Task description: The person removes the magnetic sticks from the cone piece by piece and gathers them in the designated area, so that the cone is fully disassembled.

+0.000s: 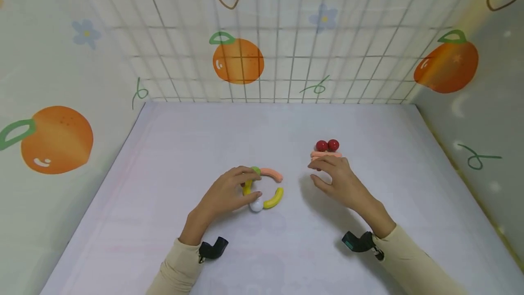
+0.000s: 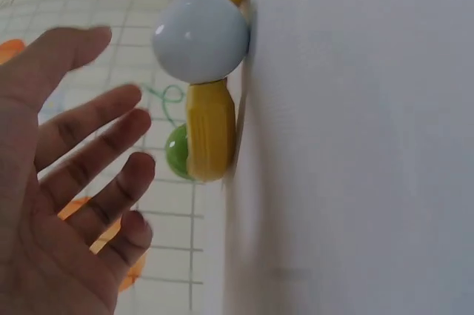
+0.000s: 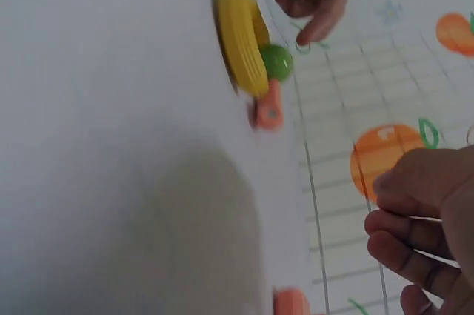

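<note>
A rough ring lies on the table: a white ball [image 2: 201, 36], a yellow curved piece [image 2: 210, 131] on the left, another yellow curved piece [image 1: 273, 198], a green ball [image 3: 277, 62] and a pink curved piece [image 1: 271, 174]. The left hand [image 1: 231, 191] hovers over the ring's left side, fingers apart, holding nothing. To the right of the ring, the right hand [image 1: 341, 183] is above the table near pink sticks [image 1: 326, 154], fingers loosely bent with nothing between them. Part of the sticks is hidden behind its fingers.
Two red balls [image 1: 327, 145] touch each other just behind the pink sticks. The pale table [image 1: 196, 135] is bordered by a back wall [image 1: 286, 72] of cloth with a grid and printed oranges, and by side walls. Each wrist carries a black camera.
</note>
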Tool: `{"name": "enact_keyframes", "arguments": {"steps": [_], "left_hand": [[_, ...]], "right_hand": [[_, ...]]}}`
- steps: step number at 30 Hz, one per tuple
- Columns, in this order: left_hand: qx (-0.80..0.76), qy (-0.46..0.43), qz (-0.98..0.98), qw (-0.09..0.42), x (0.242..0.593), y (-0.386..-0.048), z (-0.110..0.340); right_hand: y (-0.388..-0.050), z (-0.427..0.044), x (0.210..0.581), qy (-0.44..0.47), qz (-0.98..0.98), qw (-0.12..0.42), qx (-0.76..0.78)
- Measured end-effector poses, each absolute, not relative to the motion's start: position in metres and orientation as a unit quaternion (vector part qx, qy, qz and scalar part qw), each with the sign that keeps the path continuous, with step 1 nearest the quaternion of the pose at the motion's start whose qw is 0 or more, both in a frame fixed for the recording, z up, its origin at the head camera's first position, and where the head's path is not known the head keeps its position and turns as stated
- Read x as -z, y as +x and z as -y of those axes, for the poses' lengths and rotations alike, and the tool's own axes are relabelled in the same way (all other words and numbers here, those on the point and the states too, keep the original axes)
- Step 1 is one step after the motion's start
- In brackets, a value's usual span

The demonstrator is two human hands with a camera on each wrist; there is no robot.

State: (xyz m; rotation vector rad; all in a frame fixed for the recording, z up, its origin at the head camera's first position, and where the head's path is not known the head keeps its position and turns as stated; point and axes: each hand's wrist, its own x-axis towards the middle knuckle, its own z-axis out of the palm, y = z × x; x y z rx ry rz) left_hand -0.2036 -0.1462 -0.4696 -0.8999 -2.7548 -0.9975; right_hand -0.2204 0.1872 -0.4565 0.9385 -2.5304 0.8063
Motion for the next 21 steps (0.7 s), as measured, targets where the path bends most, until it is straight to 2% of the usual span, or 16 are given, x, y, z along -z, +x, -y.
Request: {"name": "enact_keyframes", "arguments": {"steps": [6,12,21], "left_hand": [[0.371,-0.342,0.863,0.002,0.477,-0.196,0.154],[0.322,-0.37,0.871,-0.012,0.477,-0.191,0.152],[0.313,-0.354,0.881,-0.028,0.476,-0.189,0.153]], "right_hand": [[-0.202,-0.161,0.465,0.38,0.868,0.158,-0.278],[-0.196,-0.141,0.472,0.423,0.858,0.145,-0.253],[-0.198,-0.123,0.482,0.463,0.85,0.122,-0.22]]}}
